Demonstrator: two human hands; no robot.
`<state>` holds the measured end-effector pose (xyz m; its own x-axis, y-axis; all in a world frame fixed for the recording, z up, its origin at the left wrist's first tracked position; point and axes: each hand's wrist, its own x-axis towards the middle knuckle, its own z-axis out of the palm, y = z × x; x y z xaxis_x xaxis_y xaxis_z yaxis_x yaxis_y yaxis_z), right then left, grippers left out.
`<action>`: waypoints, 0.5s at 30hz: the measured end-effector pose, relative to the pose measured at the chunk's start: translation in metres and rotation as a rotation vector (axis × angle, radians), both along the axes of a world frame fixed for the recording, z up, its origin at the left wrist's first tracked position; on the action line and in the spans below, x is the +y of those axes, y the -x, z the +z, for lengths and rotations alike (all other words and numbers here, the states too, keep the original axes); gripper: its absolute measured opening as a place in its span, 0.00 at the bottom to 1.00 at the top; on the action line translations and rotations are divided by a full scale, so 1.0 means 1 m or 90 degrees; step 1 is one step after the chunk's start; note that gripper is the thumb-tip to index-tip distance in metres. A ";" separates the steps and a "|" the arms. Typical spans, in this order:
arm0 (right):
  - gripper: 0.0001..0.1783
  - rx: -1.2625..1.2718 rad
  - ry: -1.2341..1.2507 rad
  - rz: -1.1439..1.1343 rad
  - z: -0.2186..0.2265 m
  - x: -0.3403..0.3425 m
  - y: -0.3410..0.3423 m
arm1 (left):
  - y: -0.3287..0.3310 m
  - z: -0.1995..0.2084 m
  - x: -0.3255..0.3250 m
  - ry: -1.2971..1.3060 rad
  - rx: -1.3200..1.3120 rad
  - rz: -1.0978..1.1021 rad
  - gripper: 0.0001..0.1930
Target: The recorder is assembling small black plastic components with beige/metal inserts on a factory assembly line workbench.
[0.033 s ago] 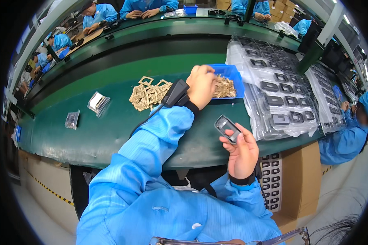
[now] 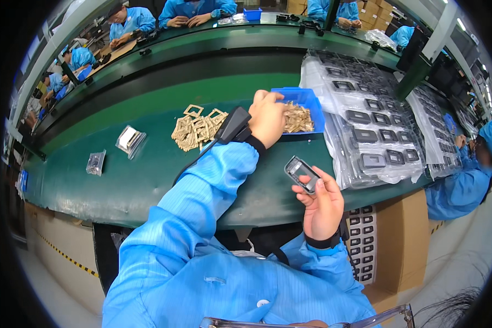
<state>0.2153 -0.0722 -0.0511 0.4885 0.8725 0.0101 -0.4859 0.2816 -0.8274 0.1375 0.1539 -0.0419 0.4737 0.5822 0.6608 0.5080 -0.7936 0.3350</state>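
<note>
My right hand holds a small grey rectangular plastic housing with a window in it, thumb on one side and fingers behind, above the table's near edge. At the left side of a blue bin is my left hand, its fingers bent in over the bin. Those fingertips are partly hidden, and what they pinch cannot be made out. Small tan parts fill the bin. A pile of flat tan rectangular frames lies left of my left wrist, which wears a black strap with a dark device.
Plastic-wrapped trays of dark housings cover the table's right side. Two small clear bags of parts lie at left. A cardboard box stands below the edge at right. Metal posts and co-workers in blue surround the green table.
The whole view has shifted very slightly. My left hand stays at the blue bin and my right hand still holds the housing.
</note>
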 end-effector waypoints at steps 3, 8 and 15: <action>0.17 -0.004 -0.003 -0.013 0.000 -0.002 -0.005 | 0.001 0.017 -0.020 -0.006 -0.038 -0.034 0.10; 0.15 -0.006 -0.059 -0.022 0.012 -0.010 0.002 | 0.039 0.053 -0.102 0.703 -0.186 -0.342 0.13; 0.12 -0.255 -0.157 -0.087 0.023 -0.016 0.025 | 0.069 0.053 -0.152 0.771 -0.347 -0.401 0.12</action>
